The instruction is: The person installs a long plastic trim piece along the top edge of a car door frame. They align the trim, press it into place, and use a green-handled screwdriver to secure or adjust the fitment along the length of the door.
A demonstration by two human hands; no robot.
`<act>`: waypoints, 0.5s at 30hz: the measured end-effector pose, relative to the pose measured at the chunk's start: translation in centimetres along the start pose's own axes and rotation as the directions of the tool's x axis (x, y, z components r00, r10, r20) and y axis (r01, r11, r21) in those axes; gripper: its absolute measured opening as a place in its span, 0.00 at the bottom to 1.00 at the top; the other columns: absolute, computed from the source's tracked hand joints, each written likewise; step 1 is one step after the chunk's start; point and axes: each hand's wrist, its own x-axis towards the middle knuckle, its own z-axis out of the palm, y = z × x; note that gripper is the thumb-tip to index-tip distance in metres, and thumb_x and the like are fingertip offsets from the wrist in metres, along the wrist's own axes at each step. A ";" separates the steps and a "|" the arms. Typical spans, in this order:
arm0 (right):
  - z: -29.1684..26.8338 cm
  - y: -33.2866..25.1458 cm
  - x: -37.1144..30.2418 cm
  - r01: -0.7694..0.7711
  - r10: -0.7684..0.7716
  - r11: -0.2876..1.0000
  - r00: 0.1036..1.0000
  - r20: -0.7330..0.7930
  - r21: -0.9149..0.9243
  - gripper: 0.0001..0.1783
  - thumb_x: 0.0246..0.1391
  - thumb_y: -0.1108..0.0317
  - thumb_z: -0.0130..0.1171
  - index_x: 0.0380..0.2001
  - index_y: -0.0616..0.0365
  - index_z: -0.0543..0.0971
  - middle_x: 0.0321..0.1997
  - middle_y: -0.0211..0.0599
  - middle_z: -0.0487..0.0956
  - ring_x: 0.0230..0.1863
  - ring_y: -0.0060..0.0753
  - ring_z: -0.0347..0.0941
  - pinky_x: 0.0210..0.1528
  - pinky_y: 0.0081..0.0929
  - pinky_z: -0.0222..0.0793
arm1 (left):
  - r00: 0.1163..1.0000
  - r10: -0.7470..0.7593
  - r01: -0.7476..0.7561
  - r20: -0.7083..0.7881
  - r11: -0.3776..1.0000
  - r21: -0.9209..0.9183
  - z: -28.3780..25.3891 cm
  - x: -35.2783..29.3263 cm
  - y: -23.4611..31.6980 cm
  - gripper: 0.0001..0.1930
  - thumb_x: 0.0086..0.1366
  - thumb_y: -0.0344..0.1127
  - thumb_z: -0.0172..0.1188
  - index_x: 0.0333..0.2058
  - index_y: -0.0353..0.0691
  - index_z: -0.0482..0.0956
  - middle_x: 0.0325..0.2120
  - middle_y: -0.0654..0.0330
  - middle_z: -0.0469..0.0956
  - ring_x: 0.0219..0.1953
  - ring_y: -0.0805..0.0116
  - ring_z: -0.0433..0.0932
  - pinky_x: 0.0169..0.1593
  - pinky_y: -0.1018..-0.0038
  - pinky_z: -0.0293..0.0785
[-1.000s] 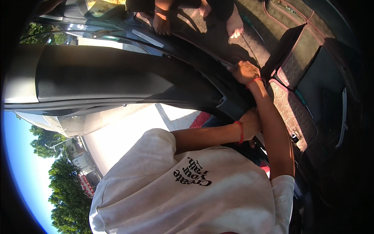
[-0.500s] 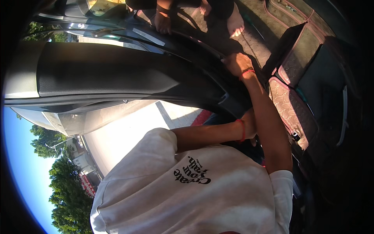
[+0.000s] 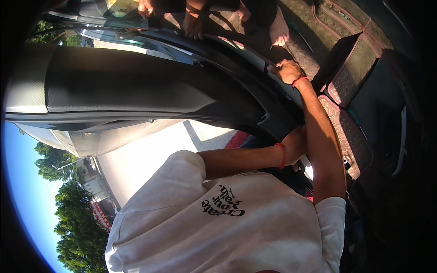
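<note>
My right hand (image 3: 287, 71), with a red cord at the wrist, reaches across the dark door sill (image 3: 246, 86) of a vehicle. Its fingers are pinched on the pink-piped edge of a brown patterned floor mat (image 3: 302, 59). My left hand (image 3: 295, 144), also with a red cord, is low beside the near end of the sill; my right forearm crosses over it and most of its fingers are hidden. Something small and bright white (image 3: 308, 169) shows beside the left fingers. It is too overexposed to name.
A co-worker's hand (image 3: 193, 27) rests on the far sill, with another hand (image 3: 145, 7) further left and a bare foot (image 3: 279, 32) on the mat. A black door panel (image 3: 127, 82) spans the left. More mat pieces (image 3: 337, 127) lie right. Sunlit pavement (image 3: 150, 145) shows outside.
My right hand has shifted slightly right, and more of the sill and the pink edge shows beside it. The white thing has come into sight. A co-worker's second hand has appeared at the top.
</note>
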 end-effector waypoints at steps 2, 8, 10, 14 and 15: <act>-0.8 -1.5 -0.3 0.118 -0.119 0.991 0.993 -0.005 -0.061 0.28 0.64 0.42 0.59 0.36 0.59 0.87 0.37 0.56 0.85 0.43 0.61 0.82 0.47 0.50 0.76 | 1.000 -0.007 0.007 -0.002 1.000 -0.008 0.2 -0.2 -0.1 0.49 0.37 0.60 0.79 0.62 0.52 0.80 0.67 0.56 0.71 0.71 0.46 0.63 0.75 0.55 0.55; -1.9 -3.1 -1.3 0.099 -0.107 0.991 0.990 -0.088 -0.088 0.26 0.63 0.45 0.61 0.32 0.60 0.87 0.33 0.58 0.84 0.40 0.63 0.81 0.43 0.52 0.76 | 0.999 0.031 -0.031 -0.025 1.000 -0.001 -0.4 -0.2 0.0 0.48 0.35 0.60 0.79 0.59 0.49 0.82 0.65 0.55 0.73 0.70 0.46 0.64 0.74 0.54 0.57; -1.4 -2.2 -1.1 0.225 -0.236 0.970 0.963 -0.129 -0.090 0.27 0.63 0.45 0.61 0.31 0.61 0.86 0.32 0.58 0.83 0.39 0.64 0.81 0.42 0.52 0.76 | 0.999 0.038 -0.038 -0.024 0.999 -0.018 -0.3 -0.2 0.0 0.48 0.35 0.60 0.79 0.59 0.48 0.82 0.64 0.55 0.74 0.69 0.45 0.65 0.73 0.54 0.57; -0.3 -0.7 -1.4 0.249 -0.247 0.968 0.955 -0.166 -0.010 0.29 0.64 0.45 0.60 0.28 0.64 0.84 0.29 0.59 0.83 0.37 0.67 0.80 0.40 0.52 0.76 | 0.994 0.049 -0.054 -0.102 0.997 -0.049 0.2 -0.1 -0.2 0.47 0.36 0.59 0.79 0.58 0.48 0.82 0.64 0.53 0.74 0.68 0.44 0.66 0.72 0.53 0.60; -0.2 -0.6 -1.4 0.250 -0.249 0.968 0.956 -0.152 -0.009 0.28 0.64 0.46 0.60 0.27 0.64 0.84 0.29 0.59 0.82 0.36 0.67 0.80 0.40 0.52 0.76 | 0.991 0.059 -0.065 -0.117 0.997 -0.047 -0.1 -0.3 -0.2 0.47 0.36 0.60 0.79 0.58 0.48 0.82 0.64 0.53 0.74 0.68 0.44 0.66 0.71 0.53 0.60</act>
